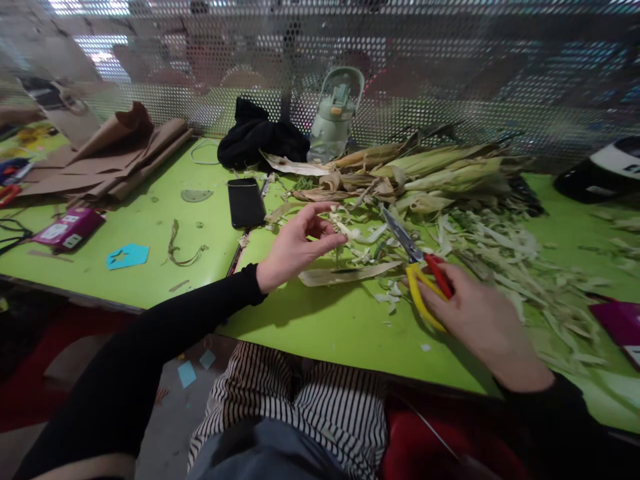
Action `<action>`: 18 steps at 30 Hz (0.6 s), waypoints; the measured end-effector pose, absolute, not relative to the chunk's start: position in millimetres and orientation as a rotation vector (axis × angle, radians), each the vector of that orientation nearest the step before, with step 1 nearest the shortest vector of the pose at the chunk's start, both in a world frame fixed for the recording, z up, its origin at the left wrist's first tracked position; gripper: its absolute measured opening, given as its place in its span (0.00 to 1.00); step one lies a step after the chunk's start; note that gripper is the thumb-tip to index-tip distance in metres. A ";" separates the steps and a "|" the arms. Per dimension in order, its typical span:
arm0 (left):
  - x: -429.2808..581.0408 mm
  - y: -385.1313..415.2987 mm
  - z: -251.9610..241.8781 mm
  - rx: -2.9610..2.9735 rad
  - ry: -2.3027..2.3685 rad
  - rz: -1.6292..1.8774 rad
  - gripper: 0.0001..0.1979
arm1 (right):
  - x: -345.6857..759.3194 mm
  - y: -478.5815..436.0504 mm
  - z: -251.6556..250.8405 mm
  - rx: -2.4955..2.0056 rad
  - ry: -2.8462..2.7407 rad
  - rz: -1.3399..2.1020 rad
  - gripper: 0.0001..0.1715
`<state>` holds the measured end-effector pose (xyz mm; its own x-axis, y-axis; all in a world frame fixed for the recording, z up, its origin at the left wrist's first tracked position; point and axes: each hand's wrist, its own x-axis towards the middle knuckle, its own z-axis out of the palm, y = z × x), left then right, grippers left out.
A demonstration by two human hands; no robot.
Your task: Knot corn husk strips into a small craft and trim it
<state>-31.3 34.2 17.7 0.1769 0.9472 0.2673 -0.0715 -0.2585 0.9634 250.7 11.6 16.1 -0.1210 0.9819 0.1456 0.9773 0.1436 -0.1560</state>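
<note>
My right hand [475,313] holds scissors [411,252] with one red and one yellow handle, the blades pointing up and to the left over the green table. Near the middle, my left hand [305,240] is curled, thumb and fingers close around a small pale husk shred [338,215]. Beneath that hand lies a long pale husk strip [350,273], among small cut bits. Corn husks [440,170] are heaped behind the scissors. A pile of thin shredded strips [530,273] spreads to the right of the blades.
A black phone [247,203], black cloth [260,140] and pale green bottle [333,120] stand or lie behind my left hand. Brown paper [110,157], a purple box [70,229] and a blue tag [127,256] are at left. A black-and-white cap [600,173] sits far right.
</note>
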 end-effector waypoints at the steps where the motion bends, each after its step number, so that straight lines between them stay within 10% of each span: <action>1: -32.9 34.5 18.3 1.503 0.934 1.286 0.27 | 257.8 16.4 16.7 -1.958 -2.241 -0.100 0.34; 7: -32.9 32.7 19.3 1.844 1.153 1.224 0.27 | 256.1 16.1 31.5 -1.650 -2.306 -0.419 0.35; 12: -19.4 28.4 13.5 2.056 1.281 1.093 0.27 | 192.6 13.7 36.7 -1.381 -2.044 0.582 0.28; 18: -19.7 36.7 24.7 2.047 1.165 1.085 0.29 | 163.8 39.7 31.3 -1.262 -1.850 0.822 0.17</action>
